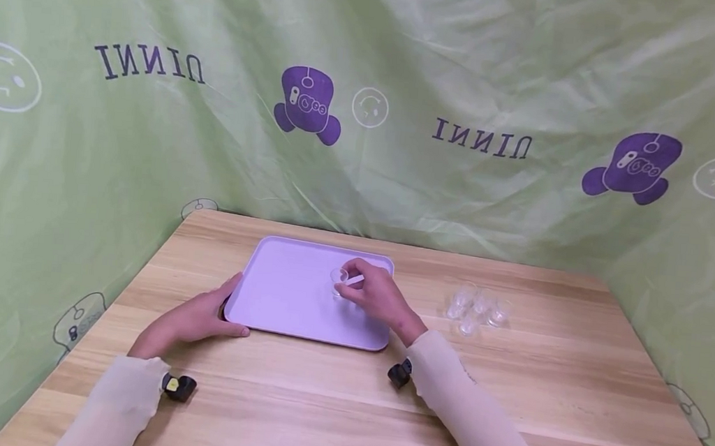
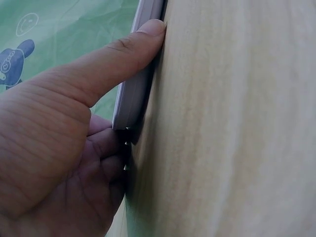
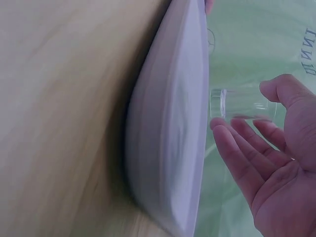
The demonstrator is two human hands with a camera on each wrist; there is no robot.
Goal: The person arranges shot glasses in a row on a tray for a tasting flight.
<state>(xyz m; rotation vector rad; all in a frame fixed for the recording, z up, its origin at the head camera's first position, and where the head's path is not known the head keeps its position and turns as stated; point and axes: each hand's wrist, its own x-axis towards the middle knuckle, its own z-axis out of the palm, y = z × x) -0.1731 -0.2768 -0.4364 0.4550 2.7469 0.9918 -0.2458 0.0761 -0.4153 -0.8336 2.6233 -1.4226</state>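
Observation:
A shallow lilac tray [image 1: 290, 281] lies flat on the wooden table. My left hand [image 1: 202, 314] holds its near left corner, the thumb along the front edge and the fingers round the left side. Seen from the left wrist, the thumb [image 2: 116, 61] presses the tray's side wall [image 2: 133, 96]. Over the right half of the tray, my right hand [image 1: 374, 293] pinches a small clear shot glass [image 3: 242, 104] between thumb and fingers. The glass is upright, with its thick base close over the tray surface.
Several more clear shot glasses [image 1: 475, 308] stand grouped on the table [image 1: 547, 378], right of the tray. A green printed curtain [image 1: 398, 184] hangs behind the table and along its sides.

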